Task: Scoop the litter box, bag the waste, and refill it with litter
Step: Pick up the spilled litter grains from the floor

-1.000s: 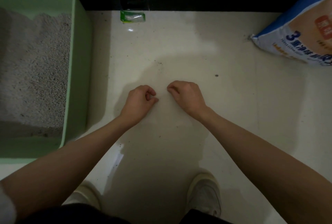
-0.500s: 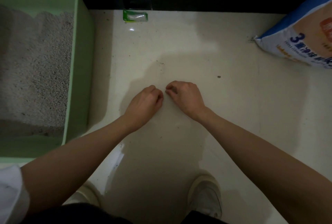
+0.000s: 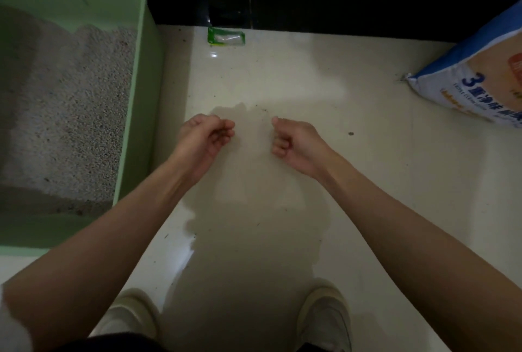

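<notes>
A green litter box (image 3: 142,89) stands at the left, holding grey litter (image 3: 62,103) that slopes up toward the far end. Over the floor in the middle, a thin see-through plastic bag (image 3: 254,196) hangs down between my hands. My left hand (image 3: 203,139) pinches its top edge on one side. On the other side, my right hand (image 3: 296,142) pinches the edge with curled fingers. A gap separates the hands, with the bag's mouth between them. A blue and orange litter sack (image 3: 474,77) lies at the right edge, partly out of view.
A small green and clear packet (image 3: 226,37) lies by the black skirting board (image 3: 339,10) at the wall. My two pale shoes (image 3: 132,317) (image 3: 324,320) stand on the cream tile floor below the bag. Specks of litter dot the floor.
My hands were touching at the fingertips; they have now drawn apart sideways, spreading the top of the clear bag between them.
</notes>
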Action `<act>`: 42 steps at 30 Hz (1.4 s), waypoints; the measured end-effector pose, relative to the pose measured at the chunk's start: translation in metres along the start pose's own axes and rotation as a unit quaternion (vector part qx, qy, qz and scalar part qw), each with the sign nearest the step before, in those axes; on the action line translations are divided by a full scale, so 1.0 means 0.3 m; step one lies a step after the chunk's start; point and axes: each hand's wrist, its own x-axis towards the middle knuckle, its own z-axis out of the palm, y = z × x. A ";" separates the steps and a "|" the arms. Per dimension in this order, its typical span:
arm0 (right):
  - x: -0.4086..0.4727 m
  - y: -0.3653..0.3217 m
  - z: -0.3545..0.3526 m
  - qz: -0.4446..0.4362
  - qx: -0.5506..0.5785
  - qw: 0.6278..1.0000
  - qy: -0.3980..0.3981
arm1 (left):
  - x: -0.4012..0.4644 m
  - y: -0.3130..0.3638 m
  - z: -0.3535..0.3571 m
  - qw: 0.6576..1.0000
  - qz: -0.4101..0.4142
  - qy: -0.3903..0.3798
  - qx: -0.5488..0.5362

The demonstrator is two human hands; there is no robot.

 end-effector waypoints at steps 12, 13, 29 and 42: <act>0.114 -0.165 0.082 -0.014 -0.041 0.999 0.027 | 0.100 0.054 0.011 0.973 0.026 0.152 0.172; 0.137 -0.174 0.094 -0.043 -0.109 0.992 0.054 | 0.117 0.058 0.019 0.953 0.040 0.161 0.252; 0.374 -0.170 0.214 -0.266 -0.553 0.780 0.122 | 0.237 0.045 -0.023 0.842 0.178 0.153 0.486; 0.417 -0.158 0.213 -0.342 -0.682 0.635 0.122 | 0.258 0.048 -0.026 0.825 0.161 0.125 0.527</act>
